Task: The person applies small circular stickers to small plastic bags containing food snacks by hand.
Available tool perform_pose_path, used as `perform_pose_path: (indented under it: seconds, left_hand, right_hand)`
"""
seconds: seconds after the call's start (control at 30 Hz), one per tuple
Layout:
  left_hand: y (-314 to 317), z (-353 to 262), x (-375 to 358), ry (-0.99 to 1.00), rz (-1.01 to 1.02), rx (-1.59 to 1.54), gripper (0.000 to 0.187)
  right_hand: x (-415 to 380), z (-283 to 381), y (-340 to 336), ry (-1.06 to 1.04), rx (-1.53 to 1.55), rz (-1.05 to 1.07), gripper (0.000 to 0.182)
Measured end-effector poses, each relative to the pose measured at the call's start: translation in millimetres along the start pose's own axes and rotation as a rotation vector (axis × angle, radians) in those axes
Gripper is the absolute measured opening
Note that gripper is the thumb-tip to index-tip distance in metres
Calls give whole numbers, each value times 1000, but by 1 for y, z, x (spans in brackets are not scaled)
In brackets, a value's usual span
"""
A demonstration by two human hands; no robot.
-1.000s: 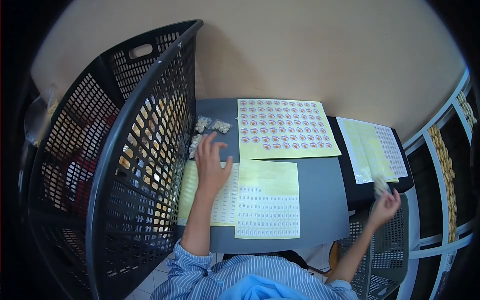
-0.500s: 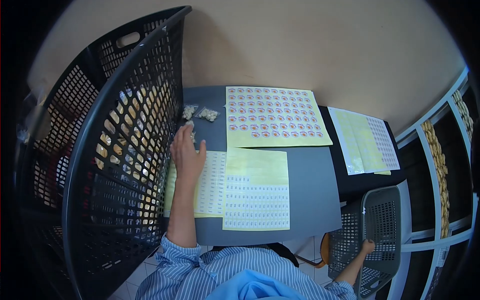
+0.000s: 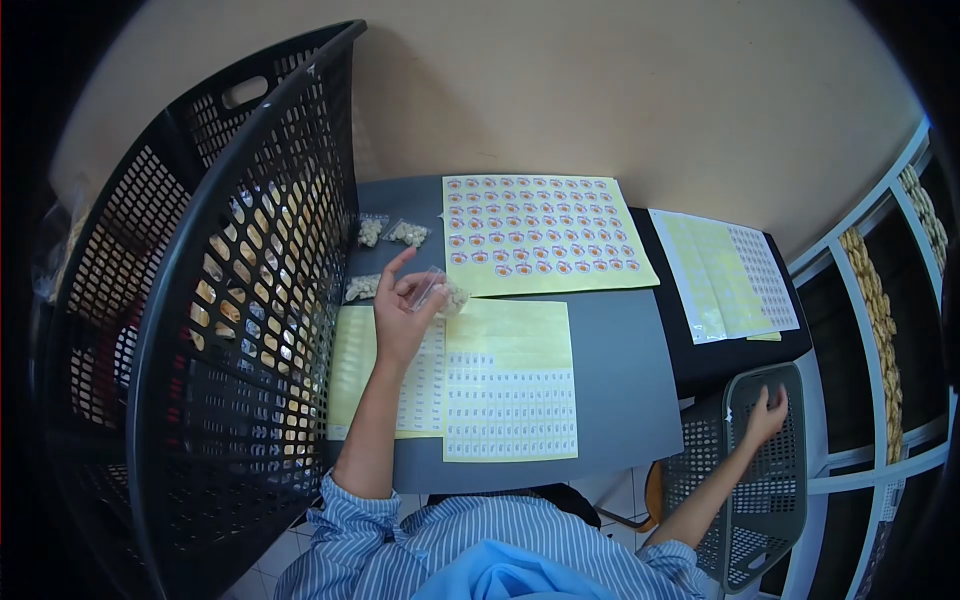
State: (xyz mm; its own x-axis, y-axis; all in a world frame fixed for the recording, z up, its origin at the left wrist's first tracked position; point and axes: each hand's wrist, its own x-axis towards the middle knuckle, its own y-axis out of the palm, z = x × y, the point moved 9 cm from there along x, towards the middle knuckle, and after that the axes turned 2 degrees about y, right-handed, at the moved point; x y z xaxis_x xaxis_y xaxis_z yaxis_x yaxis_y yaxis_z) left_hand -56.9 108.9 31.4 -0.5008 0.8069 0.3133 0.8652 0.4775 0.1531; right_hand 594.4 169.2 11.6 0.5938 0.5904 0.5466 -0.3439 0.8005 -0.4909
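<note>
My left hand (image 3: 407, 310) is above the left part of the table, pinching a small clear plastic bag (image 3: 455, 298) of pale pieces between thumb and fingers. Further bags lie beside it: one (image 3: 361, 288) just left of the hand, two more (image 3: 408, 234) near the back left. Beneath my left forearm is a sheet of small labels (image 3: 422, 385), partly covered; a second label sheet (image 3: 512, 400) lies to its right. My right hand (image 3: 768, 412) is over the grey-green basket (image 3: 765, 480) at the right, fingers apart and nothing in them.
A large dark perforated basket (image 3: 250, 300) holding bagged items stands at the left. A yellow sheet of round stickers (image 3: 545, 235) lies at the table's back. Another sticker sheet (image 3: 725, 275) rests on a black surface at right, near a metal rack (image 3: 860, 330) with braided items.
My left hand has moved right and turned, now gripping a bag. My right hand has moved up and right from the basket's inner area, and its fingers have opened.
</note>
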Motion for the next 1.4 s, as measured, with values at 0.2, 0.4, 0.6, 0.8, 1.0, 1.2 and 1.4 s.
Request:
perform_pose_path:
  seconds: [0.2,0.4,0.6,0.8,1.0,1.2,1.4]
  left_hand:
    - [14,53,-17,-387,-109,-616,29]
    - [45,14,-22,-220,199,-189,32]
    - [55,15,-27,-168,366,-14,21]
    - [61,15,-27,-132,401,-95,12]
    - [62,8,-27,-74,434,-36,26]
    - [72,14,-35,-306,360,-314,43]
    - [64,38,-33,-373,251,-354,29]
  right_hand:
    - [-136,297,60,-432,623,650,24]
    - [-249,383,111,-392,820,1117,20]
    - [-266,372,128,-323,920,1194,11]
    - [-259,370,124,-379,895,1099,8]
    - [-255,364,126,-238,927,1138,7]
    - [-259,337,150,262,1116,1210,11]
    - [-276,343,153,266,1195,1370,13]
